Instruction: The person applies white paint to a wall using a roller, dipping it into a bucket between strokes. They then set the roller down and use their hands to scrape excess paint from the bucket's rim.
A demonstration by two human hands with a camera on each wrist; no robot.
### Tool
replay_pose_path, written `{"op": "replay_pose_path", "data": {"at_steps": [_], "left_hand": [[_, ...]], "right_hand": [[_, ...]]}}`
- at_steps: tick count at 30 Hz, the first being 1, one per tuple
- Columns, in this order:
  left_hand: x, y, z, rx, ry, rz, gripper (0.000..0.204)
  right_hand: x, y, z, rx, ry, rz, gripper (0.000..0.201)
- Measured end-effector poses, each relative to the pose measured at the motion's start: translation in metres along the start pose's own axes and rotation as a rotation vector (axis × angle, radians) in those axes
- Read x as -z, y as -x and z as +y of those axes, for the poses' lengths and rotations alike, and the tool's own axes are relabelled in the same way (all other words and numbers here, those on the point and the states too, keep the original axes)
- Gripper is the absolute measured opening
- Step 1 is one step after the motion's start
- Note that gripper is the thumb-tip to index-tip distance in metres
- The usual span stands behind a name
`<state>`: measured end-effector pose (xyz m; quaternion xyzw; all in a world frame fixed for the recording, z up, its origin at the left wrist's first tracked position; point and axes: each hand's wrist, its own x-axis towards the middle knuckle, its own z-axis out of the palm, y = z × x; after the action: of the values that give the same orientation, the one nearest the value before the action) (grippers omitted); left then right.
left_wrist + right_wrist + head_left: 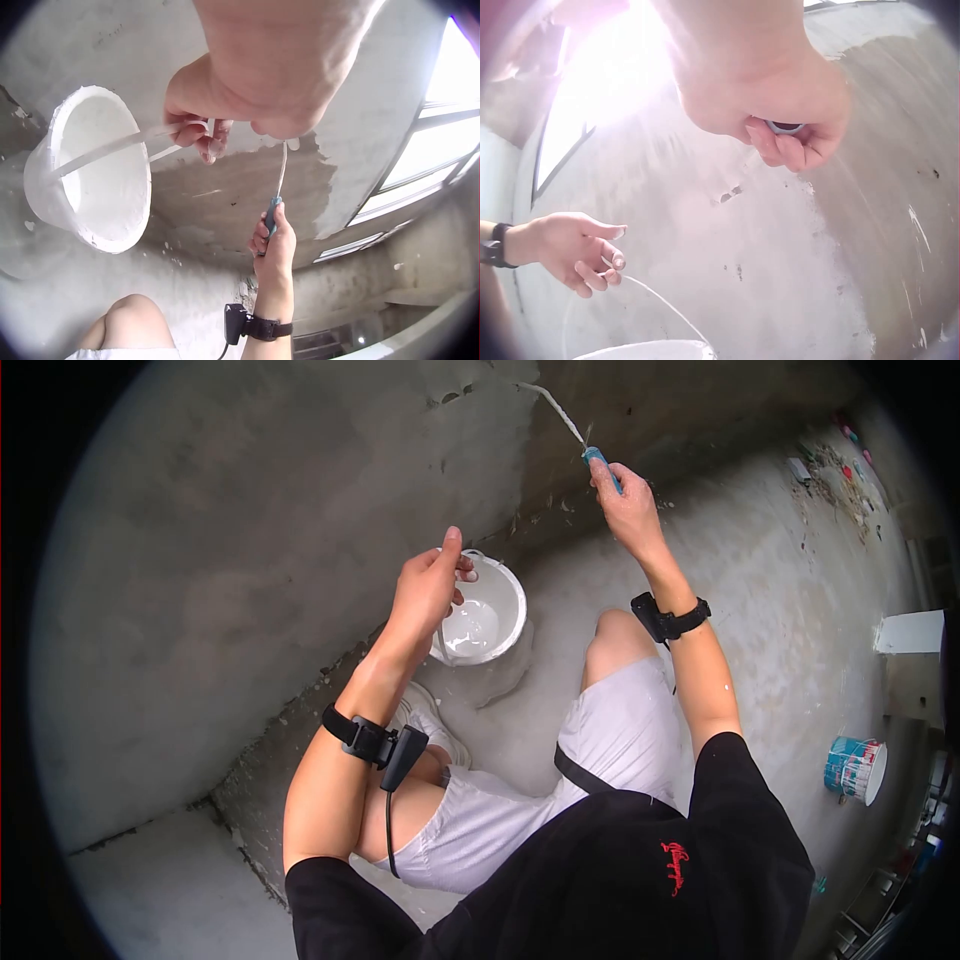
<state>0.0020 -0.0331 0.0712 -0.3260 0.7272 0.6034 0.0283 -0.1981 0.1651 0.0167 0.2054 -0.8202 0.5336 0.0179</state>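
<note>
Nearest: black shirt (590,880) and pale shorts (500,820) of a person bent low on the floor (745,590). A camera is strapped to each forearm.

Left hand (425,592): fingers curled through the thin white handle (97,156) of a white bucket (508,600), thumb extended. Bucket sits just beyond the shorts, beside the wall (250,540); white liquid (472,628) inside, inner wall and rim coated. Cannot tell whether the base touches the floor or hangs.

Right hand (632,510): clamped round the blue grip (598,458) of a tool, to the right of the bucket and farther off. Its rod (560,415), white-coated, reaches left toward the wall; working end not clearly seen, contact uncertain. The two hands are well apart.

Wall: paler area left, darker patch (700,400) right, ragged boundary; small pits (731,195) in the pale part.

Far right: paint-streaked bucket (855,770) lying on the floor or tilted (lens distortion, unsure); scattered debris (850,485) farther off. Bright window (431,150) in left wrist view.

Risks (judgement): the handle could slip on the curled fingers and tip the bucket, spilling liquid; a wet grip could twist in the right hand; an overloaded tool could drip onto floor or shorts.
</note>
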Motion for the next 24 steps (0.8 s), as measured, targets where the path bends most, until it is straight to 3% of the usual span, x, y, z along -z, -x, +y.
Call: {"op": "replay_pose_path", "data": {"at_steps": [4,16,22,24], "left_hand": [[0.0,-0.001,0.003,0.005,0.016,-0.016,0.058],[0.005,0.001,0.004,0.013,0.077,0.018,0.06],[0.008,-0.002,-0.003,0.009,0.072,0.019,0.06],[0.008,-0.001,-0.002,0.005,0.074,0.02,0.06]], "right_hand": [[-0.019,-0.006,0.004,0.012,-0.033,-0.016,0.052],[-0.084,0.051,0.115,-0.286,0.165,-0.199,0.062],[-0.093,0.058,0.123,-0.316,0.162,-0.234,0.062],[-0.094,0.057,0.131,-0.366,0.213,-0.327,0.065]]}}
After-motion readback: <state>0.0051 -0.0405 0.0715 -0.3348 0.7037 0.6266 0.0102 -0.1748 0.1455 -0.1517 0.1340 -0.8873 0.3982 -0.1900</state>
